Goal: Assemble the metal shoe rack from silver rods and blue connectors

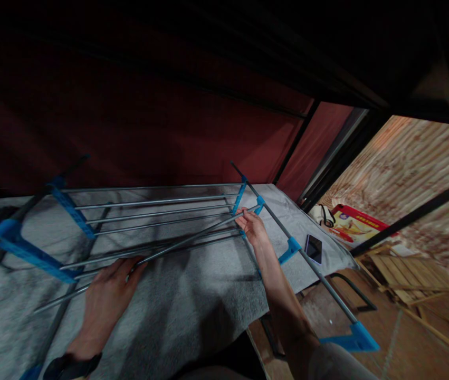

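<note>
Rod support: hold the loose rod [192,236] at two well-separated points; this appears the steadiest way to control its length.
Left hand [109,290]: at 8 o'clock; fingers curled narrowly over the rod. Use it to set the angle.
Right hand [251,227]: near centre, toward 4 o'clock; fingertips holding the rod, palm partly turned up. Use a light grip for fine guidance.
Right bracket [259,205]: the rod's end meets it or lies just beside it; seating cannot be told. Check by eye before applying force.
Free end: projects toward 8 o'clock, past the left bracket [36,256]. Move both hands together; a one-sided push could knock the fixed tubes [161,202].
Rod position: slants from 8 toward 2 o'clock across the rack's near side, above the grey cloth [161,322].
Rod finish: slim, straight, grey, with a dull metallic sheen.
Rack finish: blue brackets, grey tubes, darker posts on the left.
</note>
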### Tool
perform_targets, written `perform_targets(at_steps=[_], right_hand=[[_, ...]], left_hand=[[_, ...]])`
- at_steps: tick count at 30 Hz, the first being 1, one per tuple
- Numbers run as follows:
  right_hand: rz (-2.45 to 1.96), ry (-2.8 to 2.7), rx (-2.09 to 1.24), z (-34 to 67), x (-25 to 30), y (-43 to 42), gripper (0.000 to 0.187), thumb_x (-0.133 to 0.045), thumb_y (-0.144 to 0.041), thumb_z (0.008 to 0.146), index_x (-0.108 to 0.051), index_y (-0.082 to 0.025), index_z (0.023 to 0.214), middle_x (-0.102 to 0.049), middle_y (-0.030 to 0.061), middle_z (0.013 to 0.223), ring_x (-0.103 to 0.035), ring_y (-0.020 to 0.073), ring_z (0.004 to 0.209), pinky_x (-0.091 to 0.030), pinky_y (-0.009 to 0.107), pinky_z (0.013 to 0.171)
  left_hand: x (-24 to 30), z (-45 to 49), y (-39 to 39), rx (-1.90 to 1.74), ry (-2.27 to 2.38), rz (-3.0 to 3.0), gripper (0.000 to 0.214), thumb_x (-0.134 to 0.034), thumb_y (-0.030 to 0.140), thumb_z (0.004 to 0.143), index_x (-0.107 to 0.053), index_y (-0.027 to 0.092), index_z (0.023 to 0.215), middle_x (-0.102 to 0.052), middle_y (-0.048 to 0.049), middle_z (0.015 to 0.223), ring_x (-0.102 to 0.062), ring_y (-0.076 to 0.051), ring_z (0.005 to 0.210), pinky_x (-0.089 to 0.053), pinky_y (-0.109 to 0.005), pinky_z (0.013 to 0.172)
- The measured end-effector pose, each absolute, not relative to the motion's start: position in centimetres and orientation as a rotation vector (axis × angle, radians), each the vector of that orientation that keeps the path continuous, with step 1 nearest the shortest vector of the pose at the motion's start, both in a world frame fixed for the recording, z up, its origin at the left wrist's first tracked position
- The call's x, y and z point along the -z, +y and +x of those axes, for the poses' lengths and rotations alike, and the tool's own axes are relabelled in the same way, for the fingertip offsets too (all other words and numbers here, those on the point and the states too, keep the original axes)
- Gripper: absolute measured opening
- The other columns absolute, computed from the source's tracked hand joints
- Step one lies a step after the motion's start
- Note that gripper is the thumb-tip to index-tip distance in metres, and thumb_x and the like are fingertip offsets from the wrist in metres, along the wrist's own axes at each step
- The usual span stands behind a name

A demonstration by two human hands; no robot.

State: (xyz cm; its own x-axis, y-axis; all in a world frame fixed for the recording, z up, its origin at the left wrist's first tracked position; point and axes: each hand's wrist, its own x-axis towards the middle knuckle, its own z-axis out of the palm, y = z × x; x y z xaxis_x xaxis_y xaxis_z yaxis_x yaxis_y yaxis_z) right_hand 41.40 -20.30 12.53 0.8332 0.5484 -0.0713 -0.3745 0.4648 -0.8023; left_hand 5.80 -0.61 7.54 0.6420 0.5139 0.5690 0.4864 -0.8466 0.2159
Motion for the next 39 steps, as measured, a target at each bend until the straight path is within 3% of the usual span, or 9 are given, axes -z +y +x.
perform_targets(at_steps=[7,11,15,19,22,30,39], right_hand=[[-0.911,-0.225,-0.589,41.3,-12.8,-20.4,0.011,-0.078,-0.019,0.083,-0.068,-0.021,0.086,-0.079,0.0025,0.093,-0.075,0.0147,0.08,-0.065,0.029,0.083],[-0.927,-0.238,-0.593,41.3,-12.4,-20.7,0.017,-0.081,-0.022,0.081,-0.065,-0.022,0.088,-0.077,0.003,0.091,-0.075,0.0159,0.079,-0.065,0.03,0.081],[-1.164,-0.204,-0.329,41.9,-10.8,-21.5,0.019,-0.076,-0.028,0.079,-0.064,-0.023,0.093,-0.075,0.0023,0.089,-0.073,0.0174,0.08,-0.064,0.033,0.08],[-1.44,-0.108,0.112,43.2,-9.8,-23.2,0.034,-0.068,-0.031,0.075,-0.063,-0.025,0.108,-0.072,0.0069,0.122,-0.067,0.0209,0.114,-0.054,0.04,0.107],[-1.478,-0.165,0.142,44.0,-10.1,-24.3,0.055,-0.069,-0.036,0.071,-0.063,-0.024,0.124,-0.063,0.0087,0.144,-0.057,0.0245,0.134,-0.041,0.044,0.12],[-1.519,-0.35,0.085,45.4,-10.3,-24.0,0.061,-0.073,-0.043,0.067,-0.073,-0.017,0.123,-0.073,0.0131,0.13,-0.058,0.0358,0.135,-0.037,0.055,0.121],[-1.554,-0.352,0.079,44.8,-10.5,-24.2,0.064,-0.073,-0.041,0.066,-0.072,-0.014,0.125,-0.072,0.0138,0.13,-0.058,0.037,0.135,-0.038,0.055,0.121]], left_hand=[[-10.6,6.4,0.5,-1.002,0.792,2.881,0.044,-0.036,0.044,0.106,-0.072,0.02,0.112,-0.073,-0.0118,0.095,-0.064,-0.03,0.085,-0.046,-0.042,0.08],[-11.6,6.7,1.4,-1.006,0.76,2.895,0.046,-0.034,0.045,0.106,-0.072,0.02,0.114,-0.073,-0.0124,0.095,-0.064,-0.03,0.087,-0.045,-0.042,0.08],[-11.8,6.7,2.1,-1.019,0.761,2.934,0.047,-0.032,0.043,0.108,-0.072,0.018,0.114,-0.073,-0.0114,0.095,-0.064,-0.03,0.089,-0.044,-0.042,0.081],[-12.1,6.7,2.7,-1.038,0.724,3.001,0.046,-0.034,0.041,0.109,-0.071,0.016,0.118,-0.072,-0.0106,0.093,-0.065,-0.028,0.089,-0.045,-0.041,0.082],[-12.6,6.9,2.4,-1.058,0.714,3.01,0.039,-0.04,0.037,0.108,-0.072,0.016,0.118,-0.072,-0.0099,0.093,-0.066,-0.027,0.088,-0.045,-0.04,0.081],[-14.1,7.4,1.6,-0.985,0.738,2.983,0.024,-0.052,0.024,0.105,-0.07,0.018,0.118,-0.072,-0.0097,0.098,-0.066,-0.025,0.092,-0.046,-0.04,0.083],[-15.6,8.1,2.8,-0.933,0.74,2.965,0.019,-0.054,0.028,0.105,-0.069,0.018,0.111,-0.069,-0.0073,0.096,-0.063,-0.023,0.091,-0.042,-0.037,0.086]])
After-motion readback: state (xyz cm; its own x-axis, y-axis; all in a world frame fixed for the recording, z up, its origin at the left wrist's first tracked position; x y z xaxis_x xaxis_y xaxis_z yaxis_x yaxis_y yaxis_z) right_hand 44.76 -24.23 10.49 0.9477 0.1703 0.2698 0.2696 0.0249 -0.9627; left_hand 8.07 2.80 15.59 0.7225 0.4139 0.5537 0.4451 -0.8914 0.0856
